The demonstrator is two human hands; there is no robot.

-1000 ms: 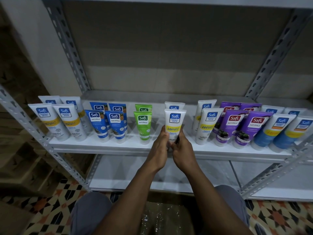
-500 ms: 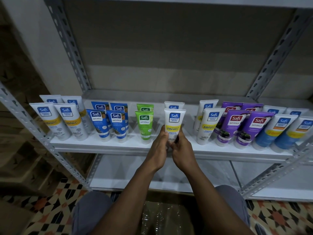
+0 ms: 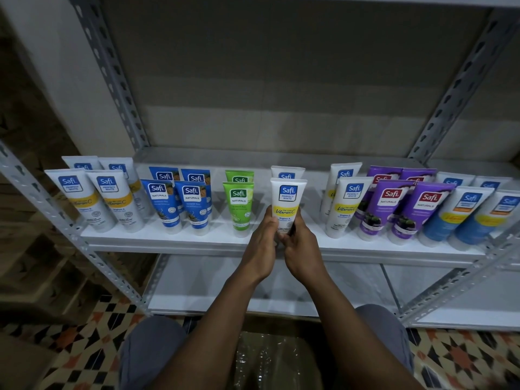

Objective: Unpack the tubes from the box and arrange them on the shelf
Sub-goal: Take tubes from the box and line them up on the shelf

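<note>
Left hand [image 3: 263, 243] and right hand [image 3: 302, 247] clamp a white Safi Perfect White Vitamin C tube [image 3: 287, 202], its yellow band just above their fingertips.

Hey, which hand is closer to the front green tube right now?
Left. The left hand holds the white tube just right of the green tube; the right hand holds that tube's other side, farther away.
</note>
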